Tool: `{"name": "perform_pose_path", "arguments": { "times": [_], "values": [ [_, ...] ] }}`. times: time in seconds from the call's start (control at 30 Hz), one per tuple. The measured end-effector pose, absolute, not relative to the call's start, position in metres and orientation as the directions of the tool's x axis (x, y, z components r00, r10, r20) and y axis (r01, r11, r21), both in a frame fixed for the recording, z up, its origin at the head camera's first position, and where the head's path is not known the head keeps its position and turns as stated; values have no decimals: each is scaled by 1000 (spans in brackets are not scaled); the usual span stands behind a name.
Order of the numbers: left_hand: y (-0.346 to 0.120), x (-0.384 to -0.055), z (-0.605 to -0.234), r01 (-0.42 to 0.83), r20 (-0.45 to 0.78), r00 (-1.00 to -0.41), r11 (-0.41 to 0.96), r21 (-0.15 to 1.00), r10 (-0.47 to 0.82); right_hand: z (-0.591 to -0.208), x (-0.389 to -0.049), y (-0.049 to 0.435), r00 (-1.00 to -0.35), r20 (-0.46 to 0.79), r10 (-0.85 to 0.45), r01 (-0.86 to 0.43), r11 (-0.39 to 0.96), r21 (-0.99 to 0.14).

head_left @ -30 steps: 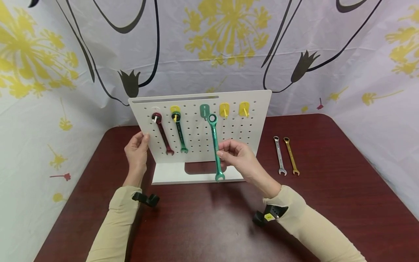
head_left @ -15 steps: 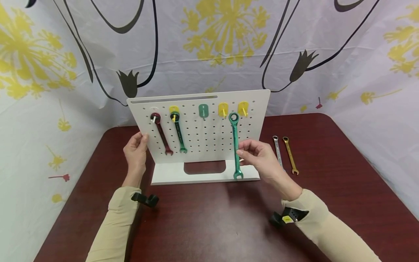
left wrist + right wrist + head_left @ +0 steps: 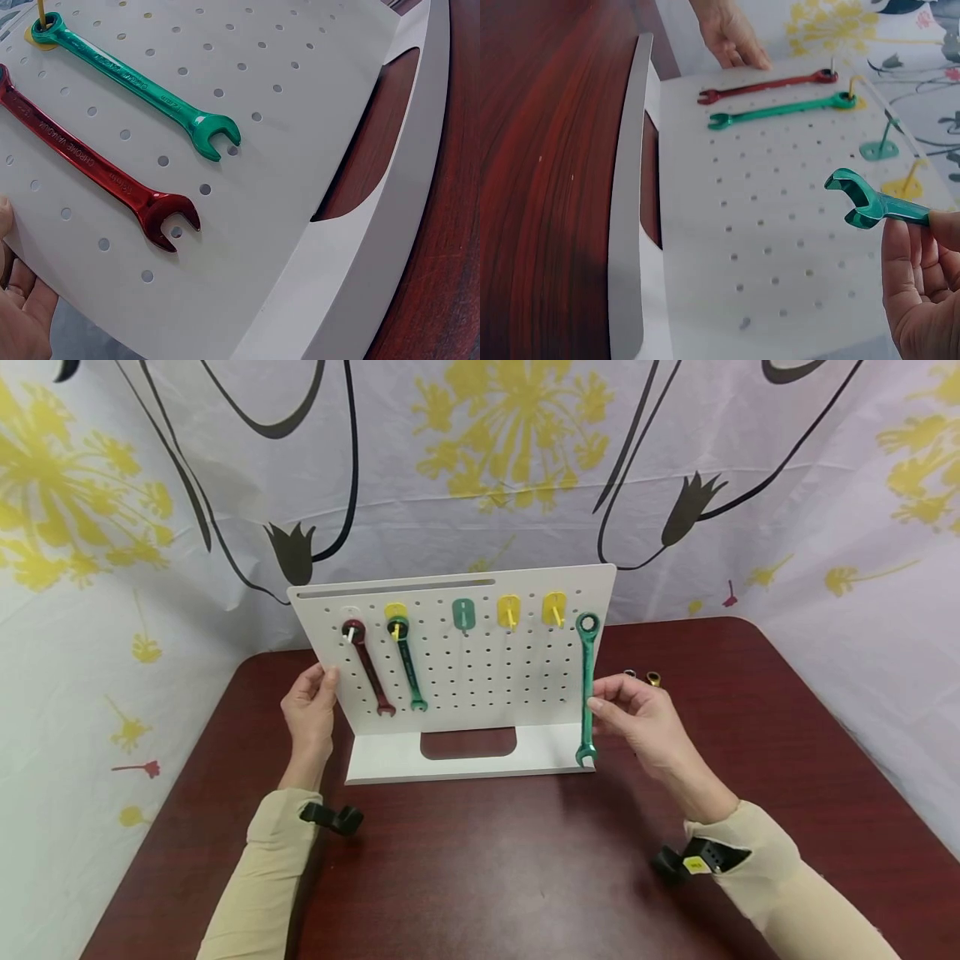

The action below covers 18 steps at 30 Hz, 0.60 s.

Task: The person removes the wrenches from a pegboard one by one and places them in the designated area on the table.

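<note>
The green combination wrench [image 3: 587, 689] is in front of the right edge of the white perforated board [image 3: 480, 718], ring end up and nearly upright. The change is in its place: a second ago it is beside the green hook [image 3: 464, 615] near the middle, and now it is past the last yellow hook [image 3: 554, 610], drawn steadily rightward. It is off every hook, so I take it as being carried away from the green hook rather than seated there.

The right hand [image 3: 641, 718] pinches the shaft between thumb and fingers, closed only as far as the thin handle allows. The left hand [image 3: 310, 710] holds the board's left edge, thumb on the front and fingers wrapped behind, in the same place throughout, which seems to steady the board.

The green hook, the other yellow hook [image 3: 508, 612] and the last one carry nothing. Farther left, the red wrench [image 3: 367, 668] and a second green wrench [image 3: 408, 664] hang by their ring ends, unmoved.

On the dark red tabletop [image 3: 480, 860], the silver wrench [image 3: 629, 674] and the gold wrench [image 3: 653, 678] now show only their ring ends beyond the right hand, which covers the rest.
</note>
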State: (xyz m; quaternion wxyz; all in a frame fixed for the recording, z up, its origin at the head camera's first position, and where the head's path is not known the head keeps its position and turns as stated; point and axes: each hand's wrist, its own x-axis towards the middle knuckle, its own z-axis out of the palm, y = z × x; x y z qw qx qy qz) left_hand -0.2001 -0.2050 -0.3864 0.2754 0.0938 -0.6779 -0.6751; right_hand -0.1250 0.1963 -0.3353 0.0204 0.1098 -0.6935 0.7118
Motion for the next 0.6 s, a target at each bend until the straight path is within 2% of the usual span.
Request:
{"name": "perform_pose_path", "arguments": {
  "times": [0.27,0.6],
  "values": [
    [-205,-200,-388,248,243,-835,57,967,-494,-339,-128,226,-978,202,-59,-197,-79,-977],
    [-206,-201,-387,245,243,-831,62,968,-500,-352,-135,275,-987,157,12,-158,-118,-980]
  ]
}}
